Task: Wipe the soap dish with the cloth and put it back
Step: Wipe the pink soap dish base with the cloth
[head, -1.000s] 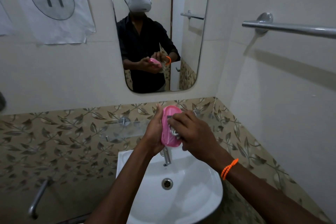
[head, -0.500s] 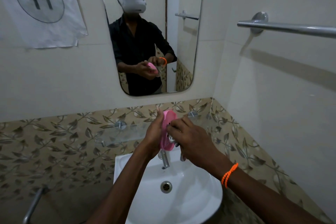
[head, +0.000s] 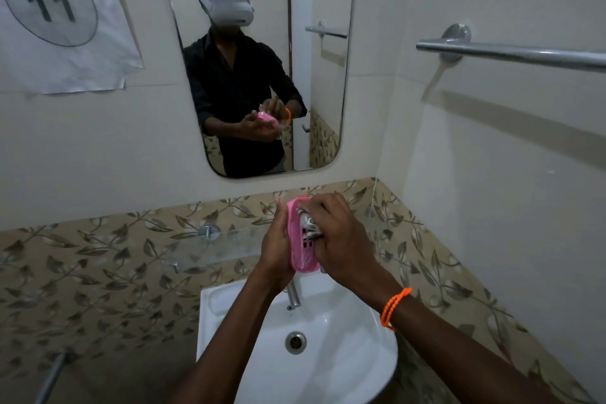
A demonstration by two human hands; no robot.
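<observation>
Pink plastic soap dish (head: 302,239) is held on edge above the white sink (head: 354,367), its slotted inside facing the right hand. Left hand (head: 277,248) cups it from behind, fingers curled round the back. Right hand (head: 339,239) pinches a bunched grey-white cloth (head: 308,225) and presses it into the upper part of the dish.

Risks, as judged: the dish stands tilted in a one-hand hold; a hard wiping push could slide it out of the palm and drop it into the sink or onto the tap (head: 292,297) beneath. Cloth could snag in the slots.

Not verifiable: most of the cloth is covered by the right fingers; the dish's outside is hidden; the glass shelf (head: 210,251) on the wall is faint, so the return spot is uncertain
</observation>
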